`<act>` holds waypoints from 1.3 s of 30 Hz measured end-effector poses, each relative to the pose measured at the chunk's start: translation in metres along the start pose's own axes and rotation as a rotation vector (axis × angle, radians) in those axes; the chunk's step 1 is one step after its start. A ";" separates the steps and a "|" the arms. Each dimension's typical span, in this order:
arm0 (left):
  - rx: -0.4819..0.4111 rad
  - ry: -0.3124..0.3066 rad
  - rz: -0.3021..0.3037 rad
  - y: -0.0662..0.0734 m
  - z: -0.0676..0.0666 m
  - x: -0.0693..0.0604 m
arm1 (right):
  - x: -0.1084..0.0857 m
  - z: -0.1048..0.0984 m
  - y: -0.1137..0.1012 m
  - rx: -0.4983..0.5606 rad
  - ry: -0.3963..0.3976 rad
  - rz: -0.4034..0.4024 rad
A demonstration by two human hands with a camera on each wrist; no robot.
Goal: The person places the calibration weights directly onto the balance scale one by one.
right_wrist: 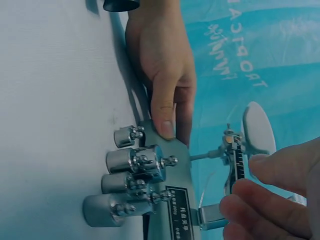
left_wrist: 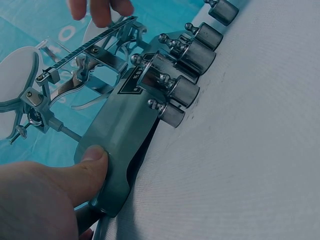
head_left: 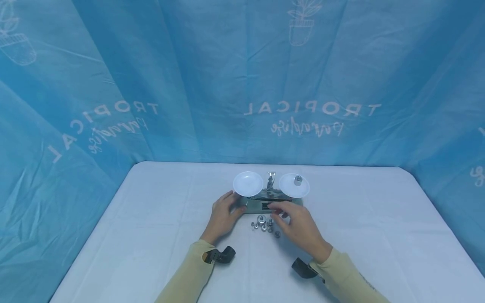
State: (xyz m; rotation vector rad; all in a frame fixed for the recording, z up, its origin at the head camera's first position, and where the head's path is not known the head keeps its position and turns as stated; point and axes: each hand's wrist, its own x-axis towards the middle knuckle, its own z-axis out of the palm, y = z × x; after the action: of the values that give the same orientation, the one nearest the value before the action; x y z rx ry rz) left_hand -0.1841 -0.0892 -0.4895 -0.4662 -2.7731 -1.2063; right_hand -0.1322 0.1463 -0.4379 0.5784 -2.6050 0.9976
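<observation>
A green-grey balance scale (head_left: 251, 207) stands on the table with two white pans. My left hand (head_left: 221, 216) grips the left end of its base, the thumb (left_wrist: 92, 165) pressed on the front face. Above the base, my right hand (head_left: 299, 223) hovers by the graduated beam (right_wrist: 239, 162), thumb and fingertips apart with nothing visible between them. One metal weight (head_left: 298, 180) sits on the right pan (head_left: 288, 189), while the left pan (head_left: 248, 184) holds nothing. Several knobbed metal weights (left_wrist: 197, 57) of different sizes stand upright in front of the base.
White cloth covers the table (head_left: 159, 202). Behind it and at the sides hangs a blue printed curtain (head_left: 212, 84). Black wrist cameras (head_left: 226, 255) jut from both sleeves near the tabletop.
</observation>
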 end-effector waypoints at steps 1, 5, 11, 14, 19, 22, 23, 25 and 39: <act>-0.001 0.000 -0.001 0.000 0.000 0.000 | 0.000 0.001 0.000 0.003 -0.007 0.004; -0.003 -0.002 -0.005 -0.001 0.000 0.000 | -0.001 0.005 0.001 0.007 -0.047 0.028; -0.009 -0.003 -0.005 -0.002 0.001 0.000 | -0.002 0.011 0.004 0.020 -0.097 0.076; -0.011 -0.001 0.000 -0.002 0.001 0.000 | -0.002 0.013 0.007 0.023 -0.112 0.091; -0.013 0.001 0.000 -0.002 0.001 0.000 | -0.003 0.017 0.011 0.018 -0.131 0.109; -0.011 0.001 -0.002 -0.002 0.001 0.000 | -0.003 0.020 0.014 0.015 -0.144 0.106; -0.011 0.001 -0.001 -0.002 0.001 0.000 | -0.004 0.020 0.015 0.013 -0.147 0.104; -0.011 0.002 0.002 -0.002 0.001 0.000 | -0.004 0.022 0.016 0.008 -0.150 0.097; -0.008 0.009 0.014 -0.003 0.001 0.000 | -0.005 0.026 0.021 0.002 -0.156 0.089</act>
State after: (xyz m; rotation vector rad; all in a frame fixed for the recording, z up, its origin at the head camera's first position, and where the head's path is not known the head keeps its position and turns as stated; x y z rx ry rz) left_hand -0.1852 -0.0901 -0.4919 -0.4789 -2.7532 -1.2145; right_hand -0.1412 0.1441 -0.4704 0.5658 -2.7895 1.0198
